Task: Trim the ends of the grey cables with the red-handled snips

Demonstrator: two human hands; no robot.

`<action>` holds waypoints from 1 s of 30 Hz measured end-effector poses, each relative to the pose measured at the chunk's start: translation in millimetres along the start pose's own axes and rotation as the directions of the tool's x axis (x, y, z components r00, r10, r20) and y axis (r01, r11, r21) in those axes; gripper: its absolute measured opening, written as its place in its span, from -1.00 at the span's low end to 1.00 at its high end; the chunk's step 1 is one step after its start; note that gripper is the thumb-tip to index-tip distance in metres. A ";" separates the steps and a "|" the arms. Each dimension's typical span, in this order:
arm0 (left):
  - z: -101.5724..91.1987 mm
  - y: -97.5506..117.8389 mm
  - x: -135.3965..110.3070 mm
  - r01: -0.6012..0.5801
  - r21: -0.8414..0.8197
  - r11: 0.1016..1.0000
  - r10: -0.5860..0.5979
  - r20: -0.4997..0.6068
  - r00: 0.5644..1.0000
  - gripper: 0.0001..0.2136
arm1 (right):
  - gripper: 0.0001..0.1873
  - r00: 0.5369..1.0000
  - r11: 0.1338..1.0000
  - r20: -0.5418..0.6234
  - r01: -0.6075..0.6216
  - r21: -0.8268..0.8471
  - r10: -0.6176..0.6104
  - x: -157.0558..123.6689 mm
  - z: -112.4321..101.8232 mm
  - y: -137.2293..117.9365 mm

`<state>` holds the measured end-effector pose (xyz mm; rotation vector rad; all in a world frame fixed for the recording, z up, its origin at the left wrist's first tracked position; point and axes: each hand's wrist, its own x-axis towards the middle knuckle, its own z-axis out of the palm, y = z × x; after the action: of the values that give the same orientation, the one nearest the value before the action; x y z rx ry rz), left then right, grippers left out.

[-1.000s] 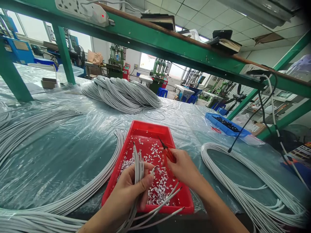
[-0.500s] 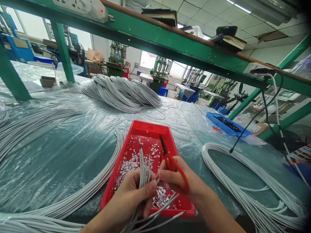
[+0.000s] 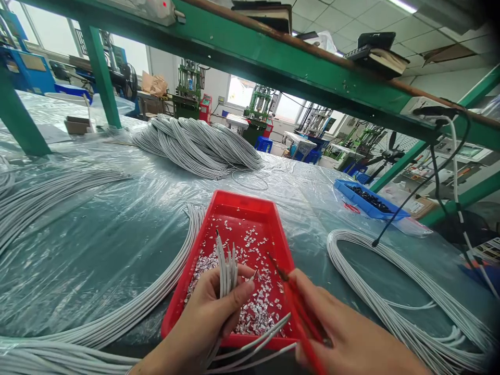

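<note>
My left hand (image 3: 209, 312) is closed round a bunch of grey cables (image 3: 226, 263), their cut ends pointing up over the red tray (image 3: 234, 205). The tray holds several small silvery foil scraps (image 3: 250, 307). My right hand (image 3: 347, 336) is closed on red-handled scissors (image 3: 300, 307), whose dark blades point up and left towards the cable ends, a short gap away. Loose cable ends (image 3: 265, 338) hang over the tray's near rim.
Large grey cable coils lie at the right (image 3: 390, 291), the left (image 3: 128, 312) and the far middle (image 3: 199, 146) on a plastic-covered table. A blue tray (image 3: 367, 200) of dark parts sits at the right. A green shelf beam (image 3: 273, 57) runs overhead.
My right hand with the scissors has pulled back towards me and to the right, away from the cable ends. The left hand keeps the bunch nearly still.
</note>
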<state>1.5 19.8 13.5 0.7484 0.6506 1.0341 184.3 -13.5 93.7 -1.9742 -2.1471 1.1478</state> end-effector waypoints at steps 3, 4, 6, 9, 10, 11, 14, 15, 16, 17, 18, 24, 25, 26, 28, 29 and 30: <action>1.6 -1.7 -1.4 -0.007 0.036 0.999 0.007 0.003 1.000 -0.82 | -0.25 0.997 0.990 0.039 -0.063 -0.123 0.069 -10.6 -2.6 -12.3; 1.8 -2.2 -1.7 -0.011 0.045 0.999 0.010 0.008 1.000 -0.83 | -0.27 0.996 0.991 0.050 -0.065 -0.121 0.072 -11.9 -3.1 -14.0; 2.0 -2.3 -2.1 -0.008 0.054 0.998 0.006 0.031 1.000 -0.85 | -0.38 0.997 0.993 0.059 -0.049 -0.107 0.056 -12.9 -2.7 -12.3; 2.9 0.8 -2.9 0.007 0.058 0.998 -0.010 0.057 0.998 -0.85 | -0.51 1.000 0.998 -0.006 0.007 -0.066 -0.008 -13.8 2.4 -1.5; 3.4 2.7 -3.4 0.009 0.056 0.998 -0.013 0.057 0.998 -0.85 | -0.52 0.998 0.998 -0.056 0.036 -0.046 -0.038 -14.1 5.0 2.4; 4.2 4.7 -3.9 0.013 0.054 0.998 -0.016 0.058 0.998 -0.85 | -0.53 0.992 0.998 -0.110 0.062 -0.025 -0.064 -14.3 7.6 5.7; 6.5 9.9 -5.2 0.031 0.060 0.998 -0.035 0.066 0.997 -0.86 | -0.57 0.967 0.992 -0.223 0.128 0.004 -0.124 -13.4 14.1 10.6; 7.2 11.0 -5.4 0.036 0.061 0.997 -0.040 0.066 0.997 -0.86 | -0.59 0.963 0.990 -0.233 0.139 0.003 -0.134 -12.8 15.2 10.7; 7.8 11.6 -5.6 0.035 0.058 0.998 -0.039 0.066 0.997 -0.85 | -0.60 0.961 0.989 -0.235 0.148 0.002 -0.143 -12.2 15.7 10.4; 8.3 11.8 -5.6 0.033 0.056 0.998 -0.036 0.064 0.997 -0.85 | -0.61 0.960 0.988 -0.235 0.155 0.001 -0.150 -11.6 15.5 9.9; 8.7 11.7 -5.5 0.030 0.053 0.998 -0.033 0.063 0.997 -0.85 | -0.62 0.959 0.987 -0.237 0.163 0.002 -0.157 -11.3 14.7 9.4; 8.2 6.6 -2.7 0.031 0.045 0.998 -0.034 0.073 0.997 -0.91 | -0.71 0.984 0.985 -0.039 0.175 -0.002 -0.175 -13.6 5.9 11.2; 7.3 5.2 -1.8 0.029 0.042 0.999 -0.032 0.082 0.996 -0.91 | -0.72 0.987 0.987 0.017 0.163 -0.012 -0.163 -13.3 5.4 12.6; 6.3 4.0 -0.7 0.032 0.038 0.999 -0.035 0.088 0.995 -0.90 | -0.72 0.987 0.988 0.037 0.154 -0.016 -0.154 -12.4 5.4 14.2; 4.1 2.3 1.5 0.050 0.036 0.998 -0.053 0.081 0.995 -0.89 | -0.74 0.985 0.985 -0.038 0.168 0.051 -0.166 -8.0 6.2 17.7; 3.1 2.0 2.6 0.051 0.044 0.998 -0.054 0.068 0.996 -0.88 | -0.76 0.978 0.974 -0.109 0.192 0.118 -0.180 -4.7 6.7 19.3; 2.3 2.1 3.5 0.038 0.053 0.998 -0.040 0.053 0.998 -0.87 | -0.78 0.967 0.956 -0.171 0.223 0.193 -0.191 -0.9 7.2 20.6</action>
<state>3.5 23.1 16.1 0.8033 0.6450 0.9612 198.9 -19.1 78.5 -1.6466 -2.0058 1.1015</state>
